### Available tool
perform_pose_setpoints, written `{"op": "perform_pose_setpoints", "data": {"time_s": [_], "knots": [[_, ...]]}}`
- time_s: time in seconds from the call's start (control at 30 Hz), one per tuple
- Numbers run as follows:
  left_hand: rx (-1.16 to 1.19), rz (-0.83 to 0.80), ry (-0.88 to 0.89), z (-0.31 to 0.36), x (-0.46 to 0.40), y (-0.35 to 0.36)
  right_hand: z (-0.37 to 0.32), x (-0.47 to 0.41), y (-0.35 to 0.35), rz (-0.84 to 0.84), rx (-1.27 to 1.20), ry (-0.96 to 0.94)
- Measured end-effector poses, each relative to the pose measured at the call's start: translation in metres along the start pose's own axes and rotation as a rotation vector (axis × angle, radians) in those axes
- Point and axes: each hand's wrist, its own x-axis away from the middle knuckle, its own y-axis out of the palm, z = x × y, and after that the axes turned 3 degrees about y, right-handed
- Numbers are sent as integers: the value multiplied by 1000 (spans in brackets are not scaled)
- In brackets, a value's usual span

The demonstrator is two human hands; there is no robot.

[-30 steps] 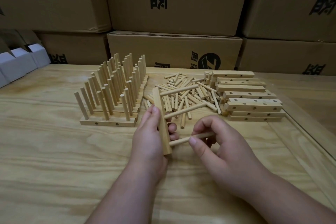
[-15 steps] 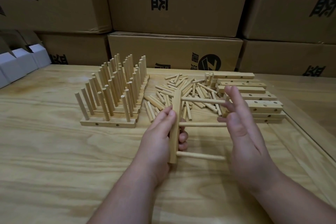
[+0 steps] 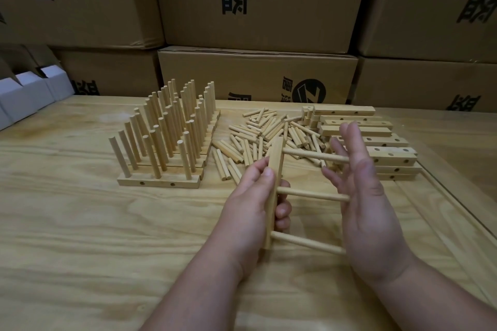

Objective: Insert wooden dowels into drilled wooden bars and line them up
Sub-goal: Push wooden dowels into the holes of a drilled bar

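Note:
My left hand (image 3: 252,196) grips a drilled wooden bar (image 3: 275,161) above the table, held on edge and running away from me. Three dowels (image 3: 312,194) stick out of the bar to the right. My right hand (image 3: 363,204) is flat with straight fingers, its palm against the free ends of the dowels. A loose pile of dowels (image 3: 263,131) lies behind my hands. At the back left, finished bars with upright dowels (image 3: 166,137) stand in rows. A stack of empty drilled bars (image 3: 376,142) lies at the back right, partly hidden by my right hand.
The plywood table (image 3: 80,236) has a raised strip (image 3: 457,212) along its right side. Cardboard boxes (image 3: 255,8) are stacked like a wall behind the table. White cartons (image 3: 29,91) stand at the far left edge.
One second ago my right hand pinched a dowel at the bar's near hole. It has let go and opened flat against the dowel ends. The bar has turned more upright in my left hand.

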Motion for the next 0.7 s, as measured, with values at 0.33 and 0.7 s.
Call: {"op": "perform_pose_setpoints", "data": {"time_s": [0.33,0.7], "knots": [[-97,-40,-26,-5,3,2,-2,3,1,-24,33,16],[-104,15,-29,-1,4,4,-1,-3,-2,-74,-29,81]]}}
